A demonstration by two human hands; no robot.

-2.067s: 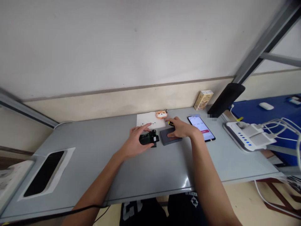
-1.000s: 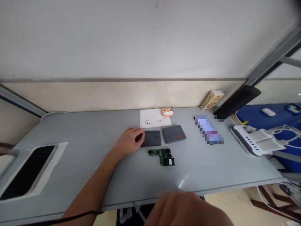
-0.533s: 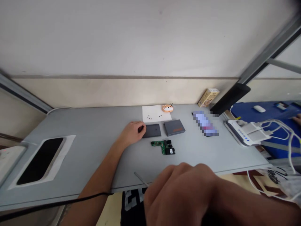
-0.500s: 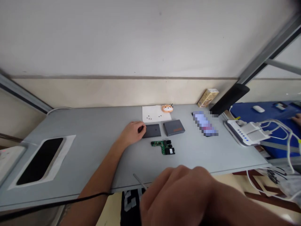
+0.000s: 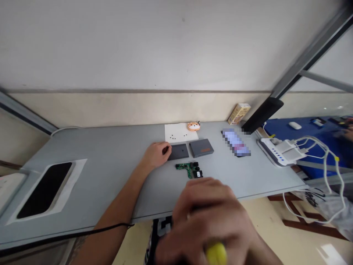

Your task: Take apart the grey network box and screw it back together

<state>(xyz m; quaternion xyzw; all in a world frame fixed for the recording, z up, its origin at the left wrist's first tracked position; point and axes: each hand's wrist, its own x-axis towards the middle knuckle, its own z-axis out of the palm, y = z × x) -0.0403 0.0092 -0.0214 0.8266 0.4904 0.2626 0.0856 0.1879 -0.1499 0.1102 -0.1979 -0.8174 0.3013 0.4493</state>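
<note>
Resting at the left edge of the dark plate (image 5: pixel 179 151) in the head view, the left hand (image 5: pixel 156 156) is curled; whether it pinches, I cannot tell. The right hand (image 5: pixel 209 217) grasps a yellow-ended tool (image 5: pixel 217 254), blocking the near desk (image 5: pixel 110 147) edge. Circuit board (image 5: pixel 182 166), case (image 5: pixel 201 148) and plate lie apart; seeming screws (image 5: pixel 172 137) sit loose on paper (image 5: pixel 178 129). Separation looks done, nothing joined. A phone (image 5: pixel 235 143) lies right of the case.

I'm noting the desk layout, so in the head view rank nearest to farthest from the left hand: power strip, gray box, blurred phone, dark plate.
1. Dark plate, at the fingertips of the left hand.
2. Gray box, right of the plate.
3. Blurred phone, right of the box.
4. Power strip, rightmost of these.
</note>
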